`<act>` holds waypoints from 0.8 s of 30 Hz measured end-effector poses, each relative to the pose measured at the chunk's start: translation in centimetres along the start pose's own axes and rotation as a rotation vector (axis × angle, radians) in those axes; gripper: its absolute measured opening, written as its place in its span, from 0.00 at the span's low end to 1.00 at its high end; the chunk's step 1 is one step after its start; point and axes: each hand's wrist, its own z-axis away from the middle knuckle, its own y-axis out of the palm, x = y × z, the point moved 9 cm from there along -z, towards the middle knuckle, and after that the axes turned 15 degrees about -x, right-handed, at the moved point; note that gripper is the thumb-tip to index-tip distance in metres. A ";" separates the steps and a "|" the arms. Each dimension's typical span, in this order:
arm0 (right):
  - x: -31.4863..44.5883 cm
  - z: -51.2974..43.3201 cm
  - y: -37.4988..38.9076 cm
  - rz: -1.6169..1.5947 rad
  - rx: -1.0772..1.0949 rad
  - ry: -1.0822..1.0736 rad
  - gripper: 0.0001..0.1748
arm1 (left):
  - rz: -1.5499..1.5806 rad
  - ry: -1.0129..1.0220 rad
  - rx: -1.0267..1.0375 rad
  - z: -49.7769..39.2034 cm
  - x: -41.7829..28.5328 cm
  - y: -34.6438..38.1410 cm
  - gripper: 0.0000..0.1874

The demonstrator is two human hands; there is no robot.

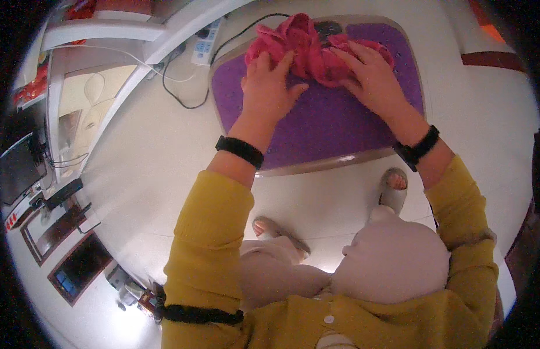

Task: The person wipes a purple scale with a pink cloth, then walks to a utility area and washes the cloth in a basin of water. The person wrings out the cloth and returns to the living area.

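Note:
Before me is a rounded slab (331, 126) with a purple top and a pale rim; I cannot tell exactly what it is. A crumpled pink cloth (298, 48) lies across its far part. My left hand (268, 83) rests on the left portion of the cloth, fingers spread and thumb apart. On the right portion lies my right hand (370, 72), its fingers extended over the fabric. No firm grip shows in either hand. Beyond the cloth, between the hands, a dark object (329, 28) is partly covered.
A white power strip (207, 43) lies on the floor left of the slab. Its black cord (185, 104) loops nearby. Along the left stands a white-framed desk (108, 39) with a monitor (23, 165). My slippered feet (394, 187) are close to the slab's near edge.

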 end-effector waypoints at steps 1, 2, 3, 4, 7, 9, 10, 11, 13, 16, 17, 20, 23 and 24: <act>0.0 0.0 0.5 0.037 -0.010 -0.024 0.29 | -0.015 0.002 -0.002 -0.2 0.2 0.5 0.35; -0.5 0.1 1.3 0.094 0.030 -0.010 0.30 | -0.033 0.003 -0.006 -0.7 0.5 0.9 0.33; -0.3 0.1 1.3 0.062 -0.005 -0.041 0.29 | -0.047 -0.005 0.002 -1.0 1.0 1.1 0.32; -0.5 0.2 1.5 0.052 0.008 -0.031 0.29 | -0.024 0.027 0.011 -1.5 1.2 1.2 0.31; -0.6 0.3 1.3 0.026 -0.003 -0.035 0.28 | 0.051 0.055 0.062 -3.0 1.3 1.9 0.27; -0.4 0.6 1.2 -0.020 0.018 -0.023 0.26 | 0.073 -0.010 0.133 -3.2 1.4 2.4 0.23; -0.1 0.9 1.2 -0.055 0.042 -0.012 0.25 | 0.097 -0.028 0.155 -2.9 1.0 2.5 0.22; -0.1 1.2 1.3 -0.081 0.078 0.018 0.23 | 0.119 -0.050 0.191 -2.4 0.7 2.5 0.21; 0.9 2.4 0.4 -0.140 0.088 -0.013 0.25 | 0.176 -0.048 0.256 -0.9 -0.2 2.1 0.20; 2.2 4.8 -0.8 -0.229 0.166 -0.009 0.28 | 0.254 0.019 0.359 2.5 -1.7 1.2 0.19; 2.8 5.6 -1.3 -0.272 0.186 -0.017 0.29 | 0.257 0.039 0.402 3.8 -2.0 1.0 0.18; 4.1 8.3 -1.9 -0.335 0.334 -0.009 0.29 | 0.320 0.081 0.498 7.4 -2.9 0.1 0.18; 4.7 11.0 -1.3 -0.327 0.598 0.048 0.28 | 0.360 0.108 0.581 10.4 -4.0 -0.9 0.19; 5.2 10.9 -1.9 -0.381 0.562 0.035 0.26 | 0.347 0.101 0.659 11.4 -4.2 -0.8 0.20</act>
